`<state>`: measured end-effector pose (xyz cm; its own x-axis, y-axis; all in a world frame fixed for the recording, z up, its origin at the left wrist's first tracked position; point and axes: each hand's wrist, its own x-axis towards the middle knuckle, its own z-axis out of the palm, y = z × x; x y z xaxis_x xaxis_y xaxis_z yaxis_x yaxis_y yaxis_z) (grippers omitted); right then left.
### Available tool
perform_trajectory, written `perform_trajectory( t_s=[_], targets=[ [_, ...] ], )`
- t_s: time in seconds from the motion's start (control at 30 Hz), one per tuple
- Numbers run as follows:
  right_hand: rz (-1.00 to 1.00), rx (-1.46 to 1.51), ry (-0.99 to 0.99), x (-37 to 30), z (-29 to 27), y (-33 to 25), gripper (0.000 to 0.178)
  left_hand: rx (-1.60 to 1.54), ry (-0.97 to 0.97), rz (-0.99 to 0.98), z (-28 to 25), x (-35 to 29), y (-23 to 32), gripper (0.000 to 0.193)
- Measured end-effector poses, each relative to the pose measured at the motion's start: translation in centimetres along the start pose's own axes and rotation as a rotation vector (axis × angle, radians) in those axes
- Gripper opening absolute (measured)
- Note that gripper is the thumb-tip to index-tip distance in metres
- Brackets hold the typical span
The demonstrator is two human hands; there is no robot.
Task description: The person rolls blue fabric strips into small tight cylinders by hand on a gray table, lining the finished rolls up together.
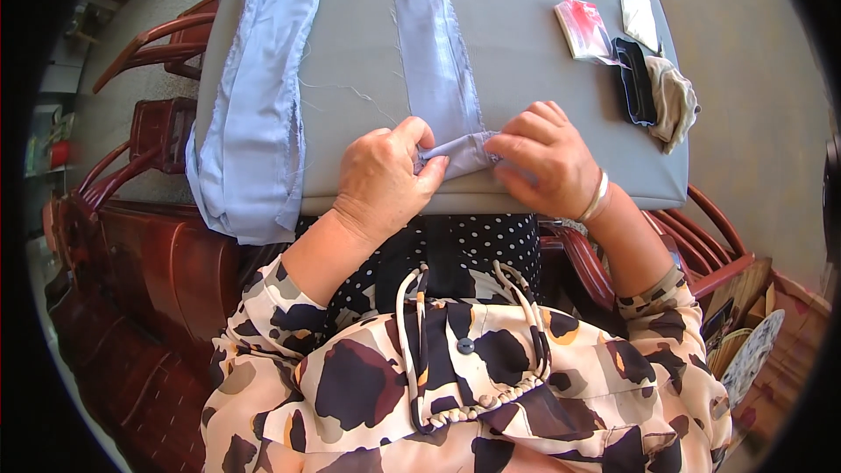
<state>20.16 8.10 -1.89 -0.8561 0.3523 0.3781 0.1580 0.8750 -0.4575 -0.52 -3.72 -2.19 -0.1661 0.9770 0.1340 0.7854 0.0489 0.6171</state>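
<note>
Smooth grey covering is on the table (350, 57), and its near edge stands just before the person's lap. On it, at the middle of the near side, is the pale blue strip (435, 61); it runs from the far edge toward the person, and its near end is turned over in a small crumpled fold. This fabric has a slight shine, and its long sides are frayed. The left hand (383, 171) comes from the near left with bent wrist, thumb and forefinger pinching the left part of the fold, other fingers curled under. The right hand (547, 162) is at the right end, its back turned upward, fingers bent and close together, forefinger touching the cloth; the thumb is blurred, so I cannot tell if it pinches. A pale bangle (597, 196) is around the right wrist. Left of the strip lies a wider blue cloth (258, 105), wrinkled, hanging over the near edge. On the far right are a glossy pink and white packet (584, 30), whose marking is too small to read, a white pouch (639, 10), a black open case (634, 81) and a soft beige cloth (672, 103).
</note>
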Motion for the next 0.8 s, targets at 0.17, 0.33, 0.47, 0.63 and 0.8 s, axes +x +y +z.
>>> perform_trajectory(
  t_s=[0.17,0.33,0.47,0.63,0.8],
  targets=[
    [-0.078,-0.089,0.018,0.0,2.4,-0.4,0.026,0.036,0.062,0.040,-0.3,0.0,0.3,0.027],
    [-0.079,-0.021,0.067,0.3,1.9,-0.2,0.021,-0.050,0.115,0.338,-0.8,-0.6,1.2,0.034],
    [-0.051,0.051,0.043,0.4,1.2,-0.3,0.016,0.054,0.086,0.378,0.4,-1.3,0.5,0.030],
    [-0.027,0.176,-0.067,0.2,0.4,-0.5,0.014,0.029,0.099,0.407,-0.1,-1.9,0.8,0.017],
    [0.081,0.223,-0.051,0.1,0.5,-1.0,0.014,-0.017,0.021,0.358,-0.5,-1.4,0.5,0.010]
  ],
)
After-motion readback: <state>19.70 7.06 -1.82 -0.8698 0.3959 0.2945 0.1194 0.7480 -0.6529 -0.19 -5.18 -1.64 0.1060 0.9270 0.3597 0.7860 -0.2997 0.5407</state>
